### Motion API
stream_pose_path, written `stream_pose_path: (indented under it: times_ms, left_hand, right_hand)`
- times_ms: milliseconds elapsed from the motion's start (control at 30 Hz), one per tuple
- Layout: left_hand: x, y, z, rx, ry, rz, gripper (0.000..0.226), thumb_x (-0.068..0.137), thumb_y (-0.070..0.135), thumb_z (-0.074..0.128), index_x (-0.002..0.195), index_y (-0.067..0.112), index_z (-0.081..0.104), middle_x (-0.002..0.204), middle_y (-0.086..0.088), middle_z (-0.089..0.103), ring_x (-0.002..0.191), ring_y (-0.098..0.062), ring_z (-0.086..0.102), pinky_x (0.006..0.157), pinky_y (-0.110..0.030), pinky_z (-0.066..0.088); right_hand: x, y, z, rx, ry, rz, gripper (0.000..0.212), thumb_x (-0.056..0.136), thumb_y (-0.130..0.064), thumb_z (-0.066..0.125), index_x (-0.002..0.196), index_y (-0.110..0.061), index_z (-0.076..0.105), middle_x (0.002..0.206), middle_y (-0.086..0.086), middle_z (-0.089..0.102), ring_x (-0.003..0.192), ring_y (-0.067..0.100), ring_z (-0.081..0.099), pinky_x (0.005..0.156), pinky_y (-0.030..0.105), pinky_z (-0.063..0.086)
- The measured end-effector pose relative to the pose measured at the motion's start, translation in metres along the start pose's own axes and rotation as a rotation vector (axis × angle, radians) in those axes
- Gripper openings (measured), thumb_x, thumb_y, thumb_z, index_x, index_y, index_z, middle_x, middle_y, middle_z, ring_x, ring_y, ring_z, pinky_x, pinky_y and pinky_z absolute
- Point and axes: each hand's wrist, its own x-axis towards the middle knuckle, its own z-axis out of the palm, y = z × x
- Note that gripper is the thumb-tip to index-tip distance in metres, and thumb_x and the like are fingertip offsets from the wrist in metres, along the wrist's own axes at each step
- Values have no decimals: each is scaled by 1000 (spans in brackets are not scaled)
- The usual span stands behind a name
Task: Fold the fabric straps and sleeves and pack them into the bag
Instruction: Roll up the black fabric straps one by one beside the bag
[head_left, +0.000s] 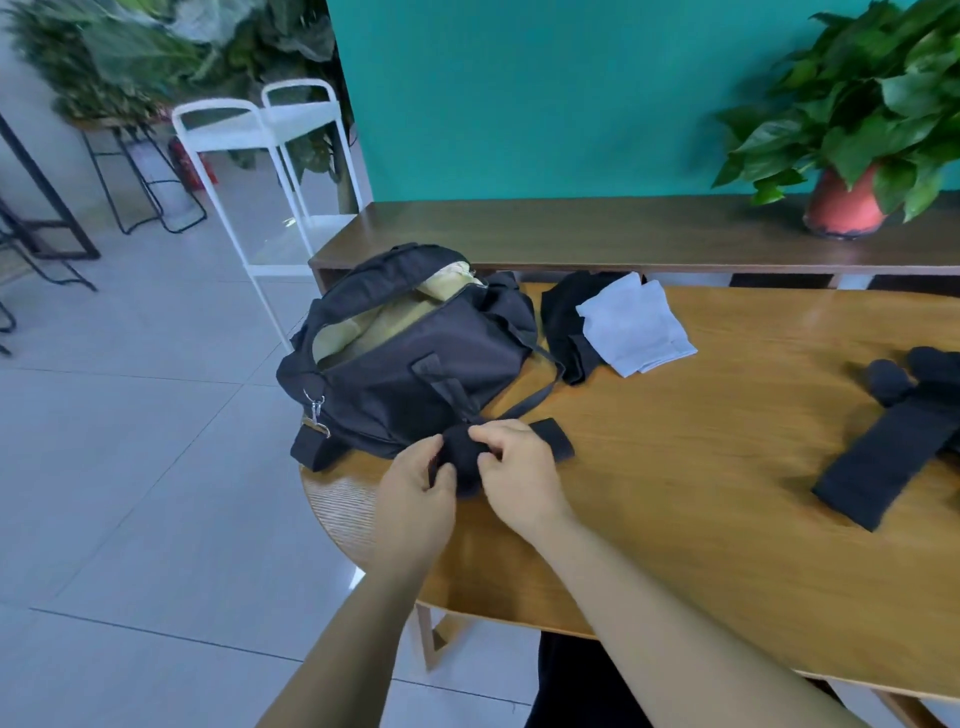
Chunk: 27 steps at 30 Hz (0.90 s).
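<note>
A black bag (415, 364) with a pale yellow lining lies open on the left end of the wooden table (701, 415). Just in front of it both my hands hold a black fabric strap (462, 457) that is partly rolled up. My left hand (415, 499) grips the roll from the left. My right hand (514, 467) pinches it from the right, and the strap's loose end (553, 439) lies flat on the table past my right fingers.
A black fabric piece (563, 322) with a white folded sleeve (634, 325) on it lies behind, right of the bag. Rolled black pieces (891, 382) and a long flat black sleeve (883, 467) lie at the right. A potted plant (844, 202) stands on the back shelf.
</note>
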Motion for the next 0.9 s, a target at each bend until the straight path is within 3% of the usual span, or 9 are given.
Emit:
stream_pose_path:
  times_ms: [200,433,567,767,900]
  left_hand:
    - [0,-10,8,19,-87,-103,37,93,8,51,129,13,56,95,15,56,78,-1,50,69,-16,38]
    - [-2,-4,9,22,-81,-119,36,93,3,47,128,11,54,99,9,53,92,-11,52,77,-21,35]
    - [-1,-5,6,67,-88,-129,40,91,6,52,129,14,54,105,0,63,97,-18,58,77,-22,38]
    - [-8,-10,10,234,-77,-12,62,80,7,68,138,18,47,131,1,53,117,-17,53,86,-15,35]
    - [-10,-14,11,349,-41,-8,65,85,9,66,144,18,40,141,1,46,121,-17,49,93,-22,41]
  right_hand:
    - [8,7,11,-124,-122,41,41,93,3,42,129,-10,58,140,-1,46,127,15,43,103,20,33]
    - [7,12,9,-130,-132,22,41,92,3,44,128,-10,59,137,1,51,125,15,46,102,20,33]
    - [6,12,12,-133,-136,15,41,92,1,46,129,-12,59,137,1,52,124,16,47,102,21,34]
    - [2,13,12,-121,-109,11,42,91,1,48,128,-13,60,133,0,55,120,14,50,98,18,35]
    - [0,13,11,-115,-123,7,43,90,2,50,129,-13,59,133,1,55,120,15,51,102,24,41]
